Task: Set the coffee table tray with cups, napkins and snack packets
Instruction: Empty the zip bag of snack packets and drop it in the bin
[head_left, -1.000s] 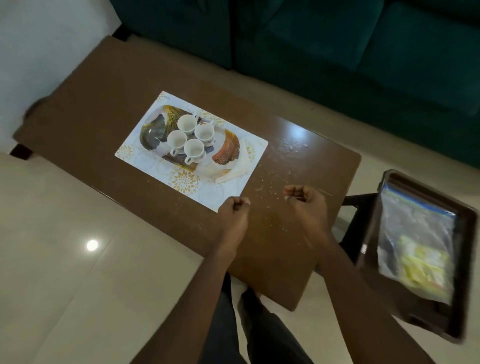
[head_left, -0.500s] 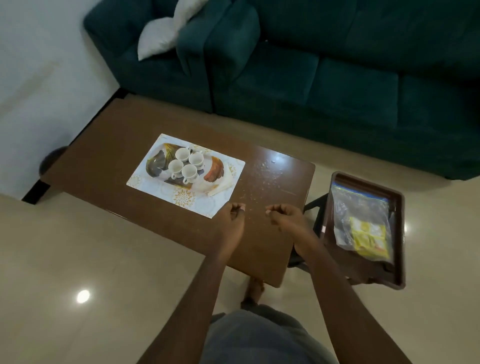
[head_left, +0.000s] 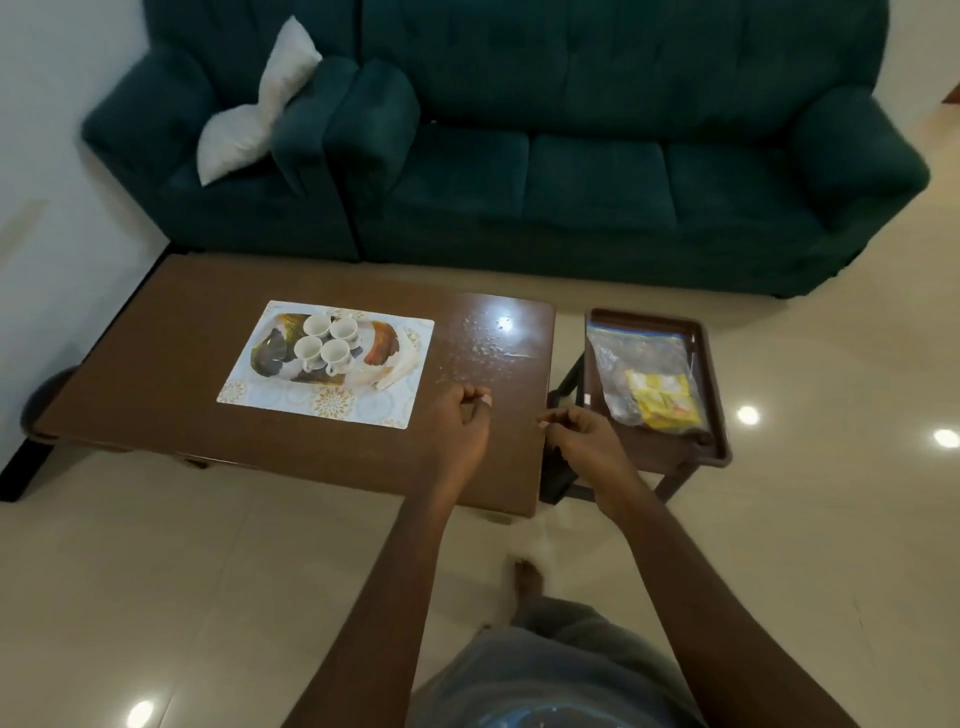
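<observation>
A patterned oval tray (head_left: 270, 353) lies on a white placemat (head_left: 374, 408) on the brown coffee table (head_left: 156, 332). Several white cups (head_left: 324, 343) stand together in the tray. Folded white napkins (head_left: 395, 370) rest at the tray's right end. A clear zip bag with yellow snack packets (head_left: 657, 397) lies on a brown side table (head_left: 714, 374) to the right. My left hand (head_left: 465, 421) hovers over the table's near right part with its fingers curled in a fist. My right hand (head_left: 582, 434) hangs at the table's right edge, fingers loosely curled, holding nothing.
A dark green sofa (head_left: 571, 171) with a white cushion (head_left: 260, 109) stands behind the table. Crumbs or specks (head_left: 483, 345) dot the table's right part. Glossy cream floor tiles (head_left: 156, 597) surround the furniture. My bare foot (head_left: 527, 577) stands near the table's corner.
The view has pulled back and tilted up, so the table looks smaller and the whole sofa shows. Both hands stay curled in about the same place over the table's right end.
</observation>
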